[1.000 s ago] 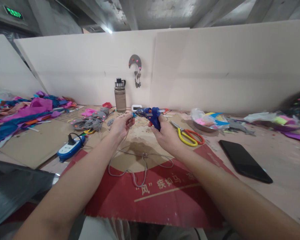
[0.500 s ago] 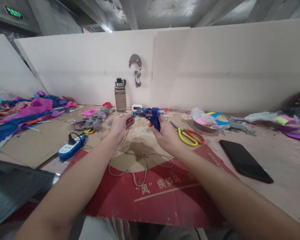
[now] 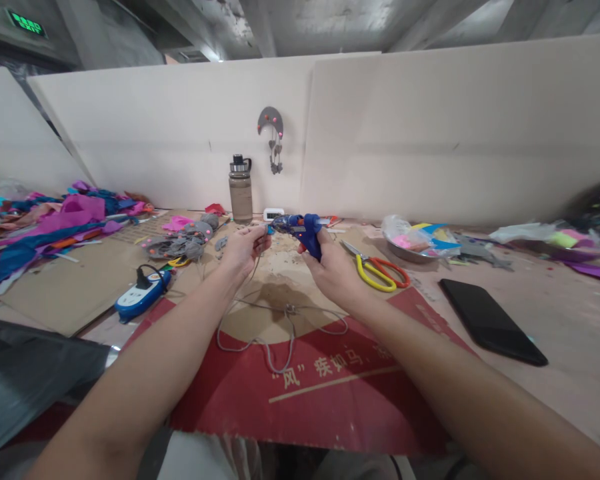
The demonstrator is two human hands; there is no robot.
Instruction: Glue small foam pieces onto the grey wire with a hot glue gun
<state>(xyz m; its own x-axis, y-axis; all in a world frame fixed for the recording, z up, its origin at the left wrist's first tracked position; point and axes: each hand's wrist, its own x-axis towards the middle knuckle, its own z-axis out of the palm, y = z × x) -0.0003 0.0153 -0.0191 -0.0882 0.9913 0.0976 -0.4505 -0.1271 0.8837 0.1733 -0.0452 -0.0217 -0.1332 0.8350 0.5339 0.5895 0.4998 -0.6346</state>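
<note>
My right hand grips a blue glue gun by its handle, the nozzle pointing left. My left hand is closed in a pinch right at the nozzle tip, holding the end of a thin grey cord. The cord hangs down from my left fingers and loops over the red and brown cardboard in front of me. Both hands are raised a little above the table.
Yellow-and-orange scissors lie right of my hands, a black phone farther right. A blue-white power strip sits left. At the back stand a water bottle, grey felt pieces and a metal dish of scraps. Coloured felt is piled far left.
Almost nothing has moved. My left hand has shifted very slightly at the nozzle tip; the glue gun stays in the same place.
</note>
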